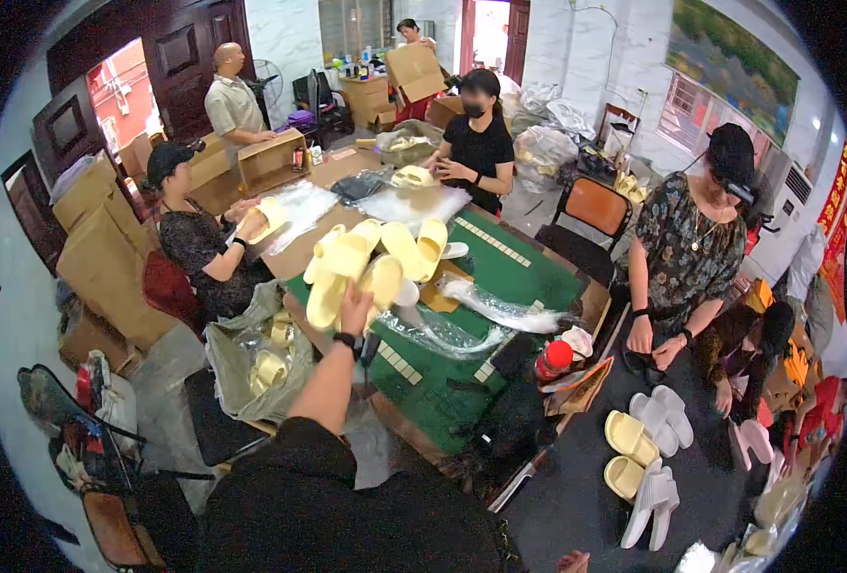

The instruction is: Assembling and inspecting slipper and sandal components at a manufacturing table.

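Green tabletop [541, 275], bare near right corner, left hand [355, 313] gripping yellow slippers [382, 281], right hand [573, 562] unclear

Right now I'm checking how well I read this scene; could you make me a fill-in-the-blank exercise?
The left hand holds a slipper coloured ____.
The right hand shows at the picture's ____ edge.
A clear plastic bag lies on a table coloured ____.
The jar's lid is coloured ____.
Missing words: yellow; bottom; green; red.

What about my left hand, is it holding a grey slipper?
No, your left hand is holding a pale yellow slipper.
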The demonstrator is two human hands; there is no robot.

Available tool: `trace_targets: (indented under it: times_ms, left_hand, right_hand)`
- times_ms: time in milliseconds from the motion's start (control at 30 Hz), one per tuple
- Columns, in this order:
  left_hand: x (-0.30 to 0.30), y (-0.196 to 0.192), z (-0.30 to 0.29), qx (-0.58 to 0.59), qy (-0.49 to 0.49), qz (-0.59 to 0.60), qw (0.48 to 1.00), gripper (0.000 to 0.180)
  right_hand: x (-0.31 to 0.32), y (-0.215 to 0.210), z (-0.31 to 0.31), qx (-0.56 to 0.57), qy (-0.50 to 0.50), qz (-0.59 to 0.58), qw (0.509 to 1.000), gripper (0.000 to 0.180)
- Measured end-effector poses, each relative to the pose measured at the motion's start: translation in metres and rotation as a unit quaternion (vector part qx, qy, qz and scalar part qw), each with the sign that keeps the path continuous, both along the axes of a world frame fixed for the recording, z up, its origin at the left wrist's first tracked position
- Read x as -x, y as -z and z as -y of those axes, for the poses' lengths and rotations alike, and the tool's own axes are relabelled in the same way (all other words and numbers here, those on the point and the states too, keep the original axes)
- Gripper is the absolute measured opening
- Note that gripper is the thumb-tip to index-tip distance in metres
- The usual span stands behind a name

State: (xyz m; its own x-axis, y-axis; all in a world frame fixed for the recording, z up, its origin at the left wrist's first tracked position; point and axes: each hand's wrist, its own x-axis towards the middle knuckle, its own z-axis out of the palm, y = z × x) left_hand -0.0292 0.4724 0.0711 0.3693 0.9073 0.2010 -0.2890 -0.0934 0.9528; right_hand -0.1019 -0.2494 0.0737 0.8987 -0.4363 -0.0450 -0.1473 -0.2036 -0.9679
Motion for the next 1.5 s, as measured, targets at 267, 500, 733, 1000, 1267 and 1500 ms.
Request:
trace_targets:
  times_ms: [267, 500, 733, 1000, 1267, 1500]
  left_hand:
    - [-0.057, 0.032, 0.026, -0.088, 0.207, -0.281, 0.933, 0.039]
    - [-0.033, 0.098, 0.148, -0.099, 0.482, -0.355, 0.794, 0.021]
    - [-0.025, 0.111, 0.178, -0.117, 0.525, -0.441, 0.718, 0.023]
    - [0.003, 0.072, 0.171, -0.192, 0.422, -0.411, 0.785, 0.022]
    - [0.005, 0.043, 0.214, -0.198, 0.443, -0.419, 0.768, 0.021]
    - [0.021, 0.013, 0.213, -0.225, 0.391, -0.391, 0.803, 0.020]
  right_hand:
    - [0.002, 0.050, 0.000, -0.037, 0.009, -0.050, 0.998, 0.040]
    - [-0.006, 0.024, -0.010, 0.000, 0.016, -0.061, 0.998, 0.034]
    - [-0.042, -0.007, 0.019, 0.502, 0.112, -0.077, 0.854, 0.023]
    - [-0.156, -0.002, 0.094, -0.150, 0.134, 0.063, 0.978, 0.027]
    - [-0.214, 0.089, 0.213, -0.273, 0.005, 0.036, 0.961, 0.032]
    - [-0.228, 0.096, 0.140, -0.302, 0.117, 0.012, 0.946, 0.042]
